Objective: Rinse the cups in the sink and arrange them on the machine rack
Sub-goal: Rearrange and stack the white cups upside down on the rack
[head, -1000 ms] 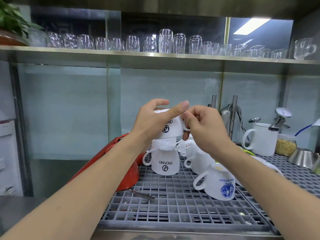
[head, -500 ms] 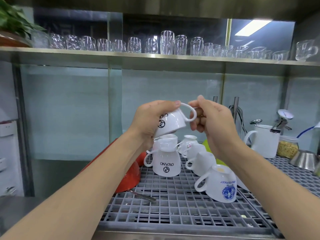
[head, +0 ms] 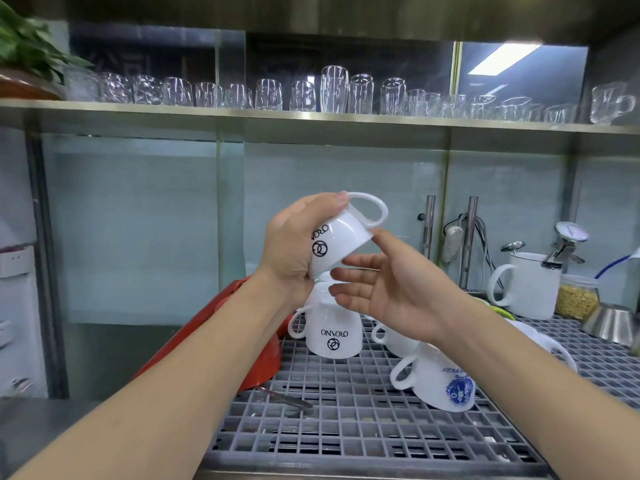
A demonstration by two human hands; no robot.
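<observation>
My left hand grips a white cup with a black logo, tilted upside down with its handle pointing up and right, above the rack. My right hand is open, palm up, just under and right of that cup, fingers spread and touching nothing I can make out. Below stands another inverted white logo cup on the grey grid rack. A white cup with a blue emblem lies tilted on the rack to the right. More white cups sit behind my right forearm, partly hidden.
A red bowl-like object leans at the rack's left edge, a metal utensil beside it. At right stand a large white pitcher, a jar of grains and a steel cup. A shelf of glasses runs overhead.
My right hand let go of the cup's handle and dropped below it, opening palm up. My left hand lifted and tilted the cup slightly further.
</observation>
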